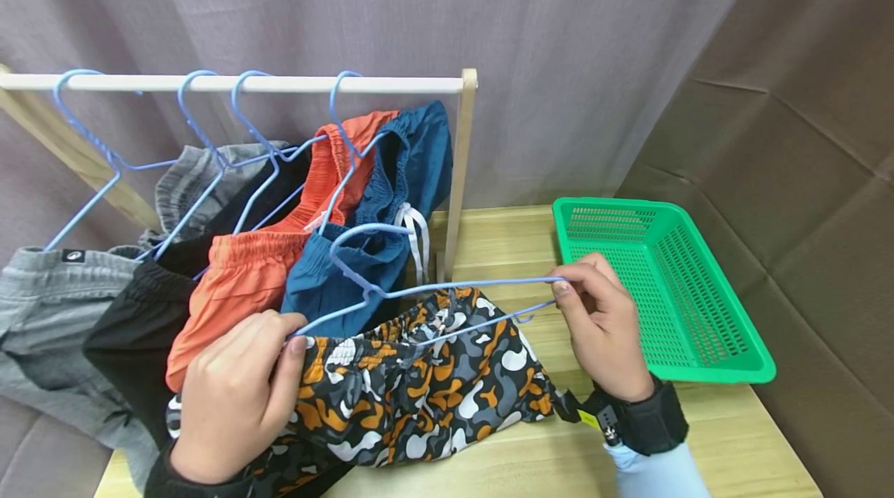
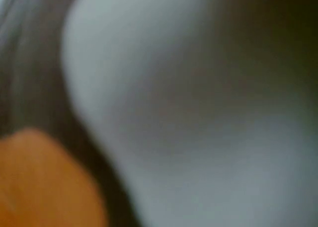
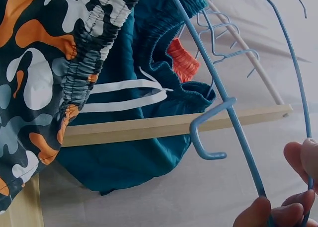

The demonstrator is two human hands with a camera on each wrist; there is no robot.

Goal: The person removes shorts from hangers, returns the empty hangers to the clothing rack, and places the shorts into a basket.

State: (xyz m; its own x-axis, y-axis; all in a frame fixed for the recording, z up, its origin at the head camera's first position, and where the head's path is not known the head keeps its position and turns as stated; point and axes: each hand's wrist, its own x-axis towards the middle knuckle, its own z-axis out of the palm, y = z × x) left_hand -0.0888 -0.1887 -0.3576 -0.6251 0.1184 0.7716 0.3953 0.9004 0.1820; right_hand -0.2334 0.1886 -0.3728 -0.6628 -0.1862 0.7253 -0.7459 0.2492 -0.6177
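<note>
In the head view my left hand (image 1: 237,389) grips the waistband of the camouflage-patterned shorts (image 1: 461,389) at its left side, where the left end of a blue clothes hanger (image 1: 447,286) goes in. My right hand (image 1: 602,319) pinches the hanger's right end, beyond the waistband. The hanger's hook points up and overlaps blue shorts behind it. A small hook (image 3: 206,130) on its lower bar shows in the right wrist view, with fingertips (image 3: 254,213) on the wire. Blurred patterned fabric (image 2: 39,182) fills the left wrist view.
A wooden rack with a white rail (image 1: 293,84) carries grey shorts (image 1: 70,304), black shorts (image 1: 140,319), orange shorts (image 1: 244,273) and blue shorts (image 1: 426,149) on blue hangers. A green plastic basket (image 1: 726,288) stands on the wooden table (image 1: 503,226) at the right. Grey curtain hangs behind.
</note>
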